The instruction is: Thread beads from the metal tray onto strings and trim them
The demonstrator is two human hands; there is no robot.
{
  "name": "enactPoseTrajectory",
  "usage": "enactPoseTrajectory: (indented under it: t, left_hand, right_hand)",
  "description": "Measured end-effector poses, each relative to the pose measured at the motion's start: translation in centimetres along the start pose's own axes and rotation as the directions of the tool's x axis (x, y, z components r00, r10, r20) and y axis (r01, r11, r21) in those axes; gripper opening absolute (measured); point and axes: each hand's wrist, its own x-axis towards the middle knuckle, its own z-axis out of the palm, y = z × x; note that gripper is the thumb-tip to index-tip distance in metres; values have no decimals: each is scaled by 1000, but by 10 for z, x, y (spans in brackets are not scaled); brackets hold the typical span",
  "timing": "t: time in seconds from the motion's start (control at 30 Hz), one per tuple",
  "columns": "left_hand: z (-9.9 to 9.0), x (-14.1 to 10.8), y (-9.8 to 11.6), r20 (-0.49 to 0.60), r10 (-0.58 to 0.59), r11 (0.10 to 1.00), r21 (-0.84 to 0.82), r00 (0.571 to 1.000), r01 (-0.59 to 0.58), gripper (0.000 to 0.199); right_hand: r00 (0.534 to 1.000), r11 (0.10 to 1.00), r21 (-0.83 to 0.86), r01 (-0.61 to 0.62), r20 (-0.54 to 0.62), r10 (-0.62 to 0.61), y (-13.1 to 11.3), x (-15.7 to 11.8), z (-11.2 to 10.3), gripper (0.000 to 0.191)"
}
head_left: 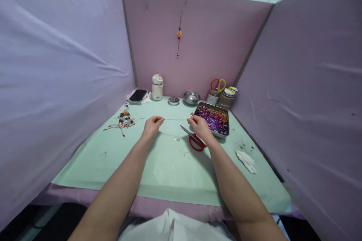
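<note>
Where beaded strings lie assembled, left of the scissors, work appears done; the thread just beyond the scissors, pinched by left hand and right hand, shows no bead between them and seems barely begun.

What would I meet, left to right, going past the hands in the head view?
Beaded strings, left hand, thread, right hand, bead tray, white cloth.

White garment, bare hands
</note>
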Motion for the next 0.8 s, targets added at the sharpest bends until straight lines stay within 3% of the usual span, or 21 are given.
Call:
enactPoseTrajectory:
  t: [0.33, 0.8]
  left_hand:
    - [-4, 5, 2, -39, -30, 999, -28, 999, 29, 33]
    - [-7, 9, 0, -60, -58, 998, -28, 997, 56, 35]
  right_hand:
    - [990, 998, 0, -60, -126, 60, 4, 3, -3, 44]
    - [983, 973, 201, -116, -119, 142, 15, 8, -3, 20]
